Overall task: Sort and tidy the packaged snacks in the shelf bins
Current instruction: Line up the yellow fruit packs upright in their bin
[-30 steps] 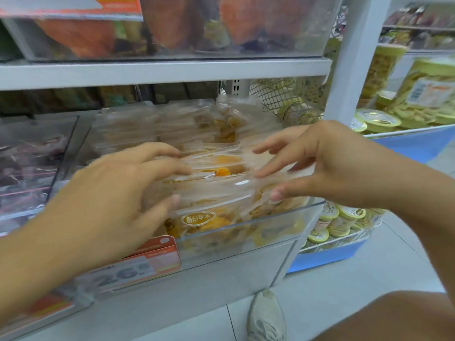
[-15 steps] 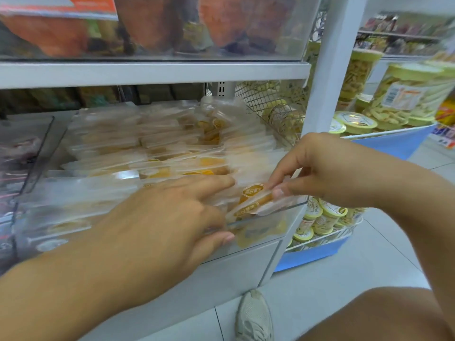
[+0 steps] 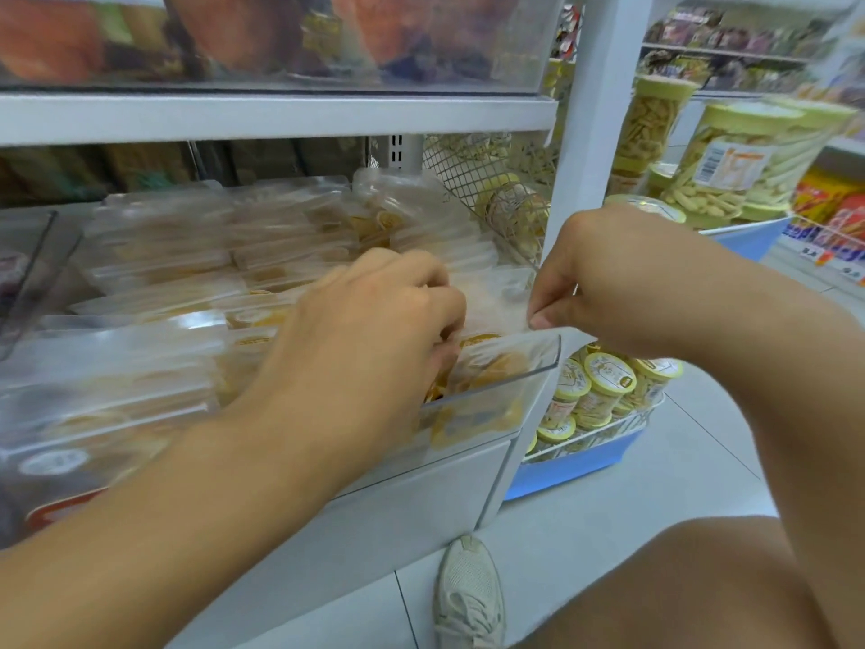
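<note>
Far left, a clear divider (image 3: 28,274) walls off the next compartment, and rows of clear snack packs (image 3: 154,255) fill the bin (image 3: 538,363), stacked edge-up from the back of the shelf to the front. At the lower left a red price tag (image 3: 61,508) peeks out beneath the forearm.

The left hand (image 3: 374,330) is down among the packs near the front right corner of the bin, knuckles up, fingers curled and dug in between the packs; exactly which pack they grip is hidden by the hand itself. Yellow-orange snack slices show through the bin's clear front wall just under it.

Just beside it, the right hand (image 3: 604,283) sits at the bin's right front corner, thumb and fingers pinching the upper edge of one clear pack (image 3: 496,302) that stands between the two hands. The hands are close but not touching.

Above runs the white shelf (image 3: 281,114) with another clear bin on top. To the right of the white upright post (image 3: 580,133), yellow-lidded tubs (image 3: 604,386) sit in a blue tray low down, and taller yellow-lidded jars (image 3: 730,161) stand higher up. A pale shoe (image 3: 468,592) rests on the tiled floor below.
</note>
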